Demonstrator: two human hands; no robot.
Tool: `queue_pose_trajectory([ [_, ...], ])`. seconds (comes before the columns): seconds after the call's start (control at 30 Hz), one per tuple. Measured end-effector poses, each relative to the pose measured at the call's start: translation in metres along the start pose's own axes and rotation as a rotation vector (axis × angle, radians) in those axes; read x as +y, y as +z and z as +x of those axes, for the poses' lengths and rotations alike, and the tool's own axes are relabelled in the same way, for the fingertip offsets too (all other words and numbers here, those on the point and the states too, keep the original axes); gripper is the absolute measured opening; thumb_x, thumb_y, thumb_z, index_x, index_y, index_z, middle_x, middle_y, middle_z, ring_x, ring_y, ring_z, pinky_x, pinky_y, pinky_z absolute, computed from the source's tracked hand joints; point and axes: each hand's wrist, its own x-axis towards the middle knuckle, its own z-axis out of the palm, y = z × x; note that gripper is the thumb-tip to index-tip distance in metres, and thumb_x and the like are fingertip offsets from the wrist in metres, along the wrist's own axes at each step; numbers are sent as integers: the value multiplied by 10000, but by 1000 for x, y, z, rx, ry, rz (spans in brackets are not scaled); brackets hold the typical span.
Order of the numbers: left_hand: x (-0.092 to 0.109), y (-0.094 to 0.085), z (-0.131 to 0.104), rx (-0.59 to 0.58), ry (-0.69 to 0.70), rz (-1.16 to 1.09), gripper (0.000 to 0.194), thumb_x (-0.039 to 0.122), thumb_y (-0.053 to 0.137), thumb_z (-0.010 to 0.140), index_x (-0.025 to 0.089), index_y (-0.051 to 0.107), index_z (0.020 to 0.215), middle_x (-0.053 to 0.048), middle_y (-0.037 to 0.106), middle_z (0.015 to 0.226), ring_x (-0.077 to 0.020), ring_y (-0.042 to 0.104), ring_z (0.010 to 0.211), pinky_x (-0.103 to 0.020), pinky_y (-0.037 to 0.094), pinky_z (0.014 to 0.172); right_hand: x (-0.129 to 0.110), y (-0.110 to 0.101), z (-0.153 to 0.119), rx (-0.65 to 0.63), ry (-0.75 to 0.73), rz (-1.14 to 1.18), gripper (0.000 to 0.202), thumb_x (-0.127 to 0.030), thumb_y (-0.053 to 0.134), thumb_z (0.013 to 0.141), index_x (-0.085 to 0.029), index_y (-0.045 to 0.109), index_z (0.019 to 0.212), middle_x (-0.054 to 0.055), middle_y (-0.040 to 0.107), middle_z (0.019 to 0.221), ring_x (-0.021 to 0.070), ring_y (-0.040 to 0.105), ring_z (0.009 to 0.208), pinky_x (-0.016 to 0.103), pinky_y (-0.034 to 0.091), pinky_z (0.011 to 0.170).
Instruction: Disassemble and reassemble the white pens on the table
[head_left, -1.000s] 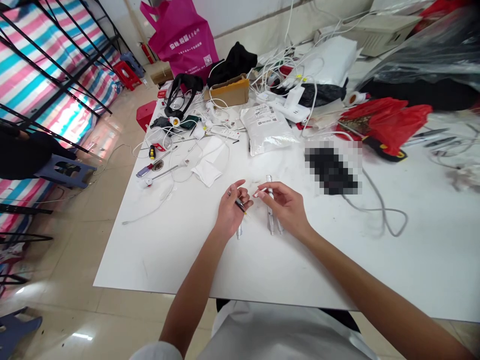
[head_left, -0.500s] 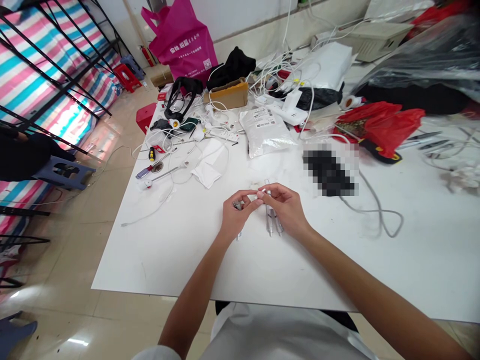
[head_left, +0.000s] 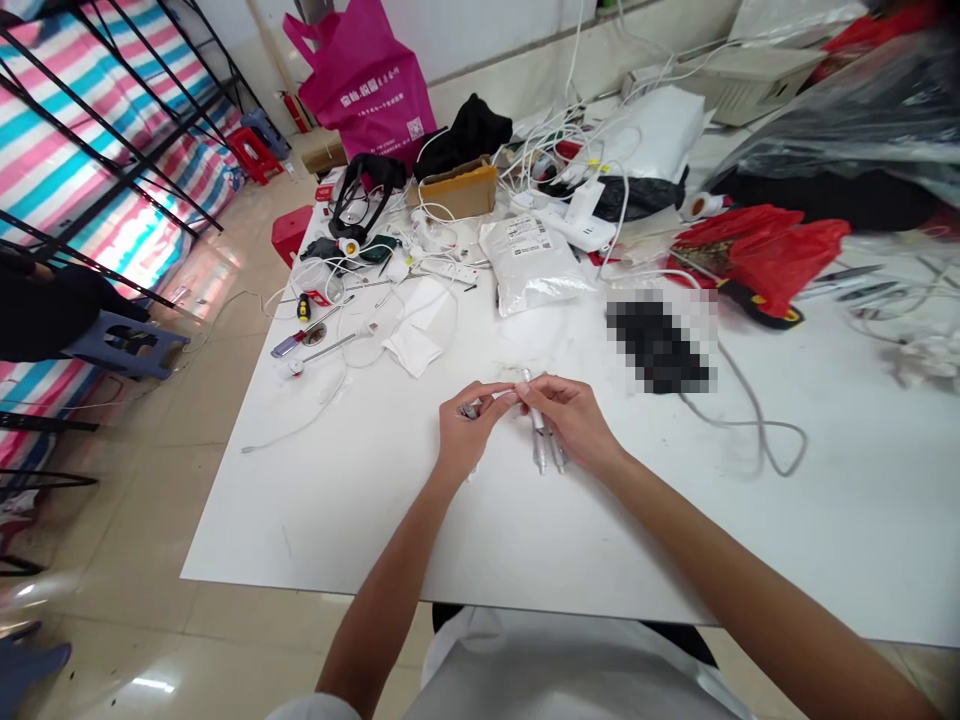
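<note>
Touching now, apart a second ago: left hand [head_left: 463,432] around a grey piece [head_left: 469,411], right hand [head_left: 576,420], its hold unclear.

Between the forearms [head_left: 397,560] there is room for a hand to pass over the near part of the bench [head_left: 540,545] as far as the silvery pens [head_left: 541,458] jutting from beside the right hand [head_left: 574,415]. Left of the left hand [head_left: 463,435], room reaches to a thin cable [head_left: 302,432]; white paper [head_left: 416,335] and a plastic package [head_left: 532,270] obstruct farther back, a looped gray cable [head_left: 780,470] and dark pixelated object [head_left: 660,345] to the right.
</note>
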Motion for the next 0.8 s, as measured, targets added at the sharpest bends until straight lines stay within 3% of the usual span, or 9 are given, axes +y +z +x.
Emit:
queue_pose_trajectory([
  [0.17, -5, -3, 3, 1, -89, -171, 352, 515, 840, 800, 199, 773, 939, 61, 437, 641, -37, 221, 487, -245, 170, 448, -6, 2, -4, -86, -63, -106, 365, -587, 715, 914, -238, 796, 982, 55, 775, 905, 198, 719, 799, 347, 573, 728],
  [0.23, -3, -5, 5, -7, -156, -308, 380, 520, 848, 794, 193, 736, 950, 83, 369, 616, -33, 167, 482, -228, 148, 435, -6, 3, -7, -141, -132, -167, 311, -518, 637, 993, -255, 754, 1108, 63, 775, 1065, 194, 747, 829, 356, 581, 738],
  [0.33, 3, -11, 9, -8, -225, -457, 401, 498, 887, 761, 190, 689, 925, 109, 185, 622, -44, 103, 505, -199, 131, 420, 3, 5, -12, -81, -338, -315, 206, -410, 561, 1054, -277, 647, 1186, 67, 743, 1220, 186, 764, 874, 406, 596, 821],
  [0.4, 7, -15, 11, -10, -241, -503, 403, 482, 900, 751, 190, 668, 902, 104, 158, 648, -47, 82, 519, -192, 124, 412, 10, 5, -14, -2, -435, -366, 171, -370, 577, 1050, -279, 577, 1194, 72, 749, 1207, 199, 770, 909, 447, 601, 876],
  [0.57, 10, -17, 11, -23, -203, -443, 382, 472, 891, 764, 182, 706, 929, 100, 200, 645, -37, 101, 510, -199, 118, 419, 17, 4, -15, 47, -461, -363, 271, -318, 601, 1040, -292, 503, 1291, 72, 755, 1189, 220, 780, 1001, 439, 612, 910],
  [0.8, 7, -15, 8, -44, -124, -295, 370, 472, 884, 765, 167, 749, 924, 96, 292, 614, -17, 151, 485, -212, 127, 438, 9, -3, -10, 120, -509, -609, 165, -293, 569, 1046, -304, 647, 1192, 29, 774, 1138, 213, 750, 1025, 388, 594, 890],
])
